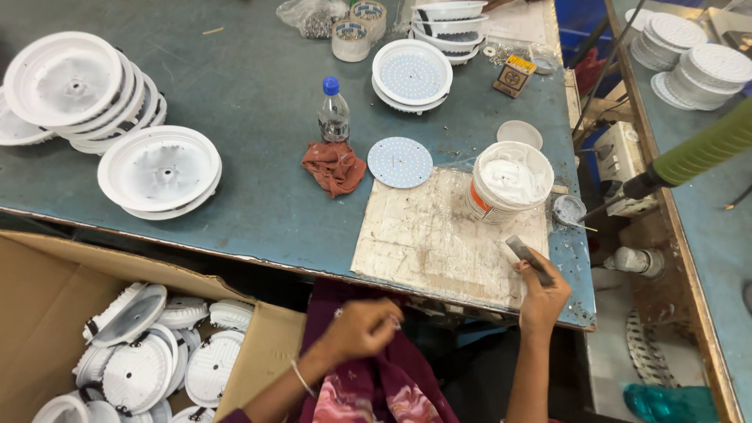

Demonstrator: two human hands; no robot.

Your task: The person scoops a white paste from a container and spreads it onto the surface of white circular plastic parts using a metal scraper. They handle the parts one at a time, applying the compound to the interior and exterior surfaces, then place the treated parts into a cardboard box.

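My right hand (543, 291) holds a flat grey spatula (526, 255) over the near right corner of a stained white board (439, 235). Just beyond it stands an open white tub of white paste (511, 182). My left hand (362, 329) is curled low over my lap, below the table edge, with its fingers pinched; whether it holds anything is not clear. A round white LED disc (400, 162) lies on the table next to a crumpled red rag (335, 167) and a small plastic bottle with a blue cap (333, 112).
White round lamp housings are stacked at the left (78, 88) and in front of them (160, 170). A cardboard box (47, 298) at lower left holds several finned housings. Tape rolls (351, 39), more housings (412, 76) and a power screwdriver (697, 153) lie beyond.
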